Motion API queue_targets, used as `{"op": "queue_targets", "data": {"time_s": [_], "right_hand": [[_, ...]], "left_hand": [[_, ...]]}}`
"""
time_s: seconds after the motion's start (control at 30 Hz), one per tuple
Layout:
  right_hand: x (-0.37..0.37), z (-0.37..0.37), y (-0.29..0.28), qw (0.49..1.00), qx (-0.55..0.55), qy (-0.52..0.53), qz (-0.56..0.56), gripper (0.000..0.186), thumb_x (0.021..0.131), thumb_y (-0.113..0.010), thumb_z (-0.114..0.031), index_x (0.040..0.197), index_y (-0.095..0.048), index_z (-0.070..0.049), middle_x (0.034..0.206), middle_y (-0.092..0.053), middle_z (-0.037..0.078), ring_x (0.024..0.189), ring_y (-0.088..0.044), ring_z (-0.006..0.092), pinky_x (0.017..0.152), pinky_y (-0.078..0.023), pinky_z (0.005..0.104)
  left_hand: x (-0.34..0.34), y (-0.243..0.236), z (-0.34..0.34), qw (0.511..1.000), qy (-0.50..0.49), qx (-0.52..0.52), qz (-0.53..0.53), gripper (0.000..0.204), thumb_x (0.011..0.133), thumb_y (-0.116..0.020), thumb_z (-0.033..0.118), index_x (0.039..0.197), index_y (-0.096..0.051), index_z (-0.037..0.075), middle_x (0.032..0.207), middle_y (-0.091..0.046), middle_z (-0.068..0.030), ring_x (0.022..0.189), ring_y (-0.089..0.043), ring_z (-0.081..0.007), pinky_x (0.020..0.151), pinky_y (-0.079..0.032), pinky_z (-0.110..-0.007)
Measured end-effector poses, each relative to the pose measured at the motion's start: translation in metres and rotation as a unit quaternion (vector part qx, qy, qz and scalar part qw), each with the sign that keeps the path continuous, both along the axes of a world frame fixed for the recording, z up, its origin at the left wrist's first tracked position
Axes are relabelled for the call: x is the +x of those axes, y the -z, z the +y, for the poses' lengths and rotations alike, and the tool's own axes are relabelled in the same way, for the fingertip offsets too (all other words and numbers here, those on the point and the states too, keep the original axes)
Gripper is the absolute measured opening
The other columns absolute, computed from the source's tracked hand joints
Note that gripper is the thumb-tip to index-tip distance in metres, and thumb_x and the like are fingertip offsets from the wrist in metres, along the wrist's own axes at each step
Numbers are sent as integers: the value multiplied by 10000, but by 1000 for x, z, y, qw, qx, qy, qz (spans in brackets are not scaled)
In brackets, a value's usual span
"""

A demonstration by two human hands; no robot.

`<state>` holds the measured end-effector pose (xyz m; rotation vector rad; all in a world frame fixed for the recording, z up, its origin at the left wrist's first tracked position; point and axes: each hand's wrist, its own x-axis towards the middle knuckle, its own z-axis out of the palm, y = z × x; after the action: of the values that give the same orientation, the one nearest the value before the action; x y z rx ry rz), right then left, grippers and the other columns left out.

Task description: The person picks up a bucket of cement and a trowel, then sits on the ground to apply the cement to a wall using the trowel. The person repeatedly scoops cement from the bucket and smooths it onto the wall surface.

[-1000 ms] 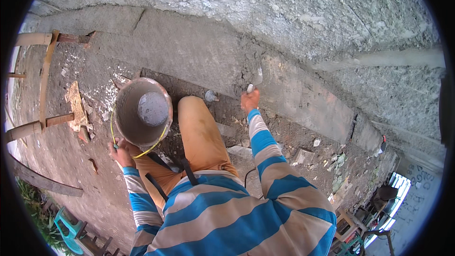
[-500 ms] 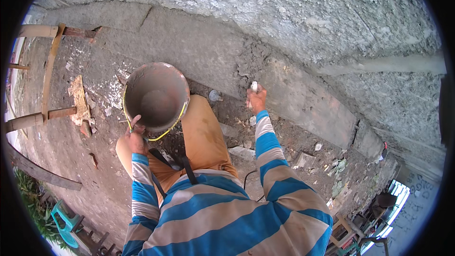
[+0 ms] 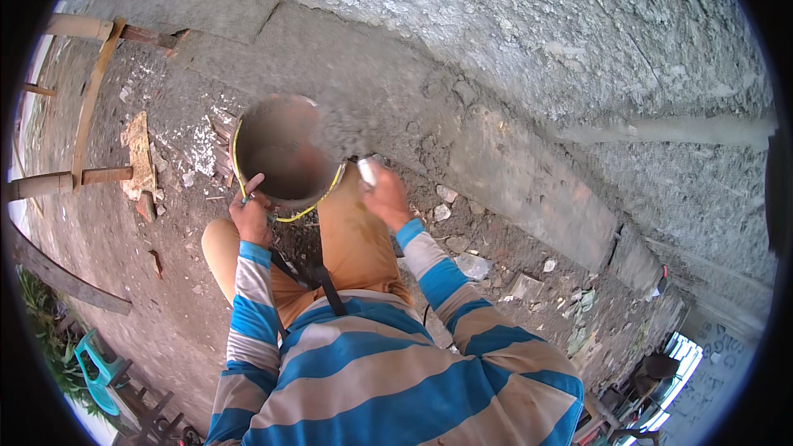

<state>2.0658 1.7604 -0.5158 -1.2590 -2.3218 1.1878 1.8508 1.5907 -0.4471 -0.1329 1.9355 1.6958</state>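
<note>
My left hand [image 3: 250, 215] grips the rim of a round mortar-stained bucket [image 3: 281, 153] with a yellow handle, lifted and tilted toward the rough grey wall [image 3: 529, 49]. Grey mortar blurs out of the bucket's right side against the wall's base. My right hand [image 3: 385, 196] holds a small metal tool [image 3: 367, 170] just right of the bucket. My orange-trousered knees [image 3: 347, 239] are bent beneath both hands. My sleeves are striped blue and beige.
Wooden poles and planks [image 3: 78, 99] lie at the left on dirt ground. A concrete ledge [image 3: 529, 190] runs along the wall's foot, with rubble [image 3: 475, 264] scattered below it. A teal plastic chair [image 3: 97, 372] stands at the lower left.
The bucket went from resting on the ground to being lifted and tipped at the wall. My right hand came back from the wall to beside the bucket.
</note>
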Motion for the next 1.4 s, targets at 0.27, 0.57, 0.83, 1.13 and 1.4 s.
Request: {"op": "queue_targets", "data": {"time_s": [0.27,0.57,0.83,1.13,1.4], "right_hand": [[67,5,-11,969,22,224,-106,474,824,-644,-124,1266,-530,4,880,-686,266,814,-678,455,724,-544,543],[94,1,108,937,-74,336,-63,374,780,-695,-73,1098,-558,69,870,-681,253,772,-704,388,618,-558,454],[30,35,65,873,-277,386,112,185,871,-605,4,993,-467,-19,613,-522,70,394,-531,177,301,-388,337],[1,2,-16,989,40,128,-65,371,846,-644,-112,1205,-570,-57,792,-676,224,693,-679,402,642,-545,506],[50,7,-9,968,13,198,-153,391,806,-692,-155,1162,-620,-12,928,-686,276,880,-674,453,778,-542,510]], "left_hand": [[-37,18,-31,993,-96,-3,-62,423,755,-442,-83,1102,-683,-78,659,-548,-45,548,-507,-145,530,-537,-340],[-20,13,-22,997,-48,23,-52,491,685,-444,-83,1126,-661,-77,653,-550,-81,567,-540,-204,558,-514,-341],[-4,3,-9,999,-36,5,-4,436,751,-460,-121,1110,-697,-47,670,-560,-10,545,-465,-75,511,-415,-226],[-4,5,-7,1000,-2,-6,-10,512,733,-465,-136,1192,-674,-46,698,-532,7,596,-477,-92,553,-420,-240],[-3,-6,6,1000,-24,-12,-15,498,750,-444,-159,1169,-682,-37,689,-480,30,548,-435,-59,505,-389,-215]]}}
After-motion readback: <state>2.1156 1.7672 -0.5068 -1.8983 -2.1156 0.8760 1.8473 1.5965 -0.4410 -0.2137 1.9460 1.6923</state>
